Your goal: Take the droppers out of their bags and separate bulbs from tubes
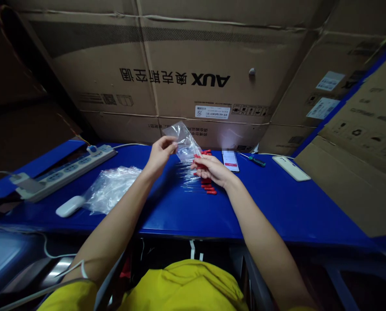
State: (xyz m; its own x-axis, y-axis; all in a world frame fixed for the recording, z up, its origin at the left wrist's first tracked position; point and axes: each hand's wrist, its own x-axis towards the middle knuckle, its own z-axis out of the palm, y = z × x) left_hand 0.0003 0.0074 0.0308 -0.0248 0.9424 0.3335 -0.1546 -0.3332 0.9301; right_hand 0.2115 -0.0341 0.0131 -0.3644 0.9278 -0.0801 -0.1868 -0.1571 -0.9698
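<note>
Above the bench, between its middle and far edge, a clear plastic bag slants down from the left grip, thumb and fingers pinching its upper left part. The right grip curls at its lower end; whether that pinches film, a rod or both, I cannot tell. The film looks nearly weightless, limp and slick, apt to cling to itself, so a lip or corner should give the surest hold. Below lie thin transparent rods with thicker red ends toward the bench's right edge; they seem light, their shafts easily bent, and best taken by those ends. Crinkled, glossy spare bags overlap nearer the left edge. Upright corrugated cardboard backs the far edge.
</note>
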